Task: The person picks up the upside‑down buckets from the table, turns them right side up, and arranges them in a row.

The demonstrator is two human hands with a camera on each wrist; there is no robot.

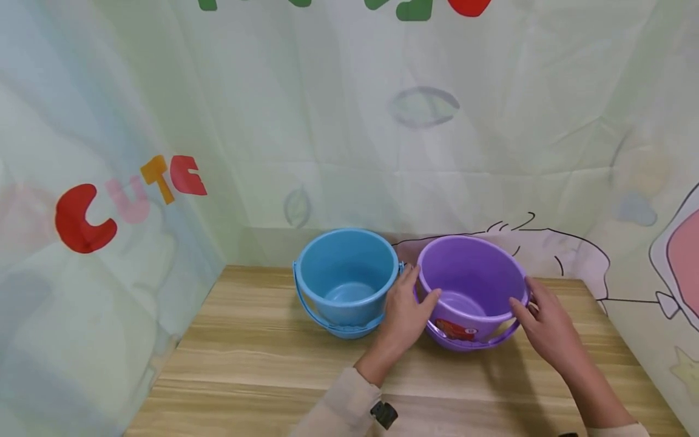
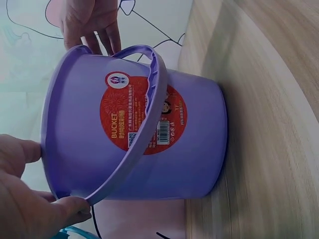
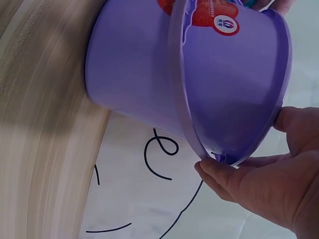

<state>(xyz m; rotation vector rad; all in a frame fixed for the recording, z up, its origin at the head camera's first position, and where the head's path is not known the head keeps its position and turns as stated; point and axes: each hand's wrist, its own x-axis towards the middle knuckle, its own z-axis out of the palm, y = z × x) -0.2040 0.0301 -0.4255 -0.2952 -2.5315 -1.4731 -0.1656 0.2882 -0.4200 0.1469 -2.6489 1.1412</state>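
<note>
A purple bucket (image 1: 469, 285) with a red label (image 2: 144, 114) stands upright on the wooden table. Its purple handle (image 2: 127, 172) hangs down across the front. My left hand (image 1: 405, 306) grips the rim on the bucket's left side, thumb at the rim and fingers by the handle's joint. On the opposite side, my right hand (image 1: 546, 321) holds the rim, its thumb on the edge and its fingers (image 3: 219, 177) at the other handle joint. Just left of my left hand stands a blue bucket (image 1: 346, 276), its inside bare and its handle lowered.
The wooden tabletop (image 1: 262, 376) runs back to a printed cloth backdrop (image 1: 338, 121), which also encloses both sides. Both buckets stand near the table's back edge. A dark watch-like device (image 1: 384, 414) sits at my left wrist.
</note>
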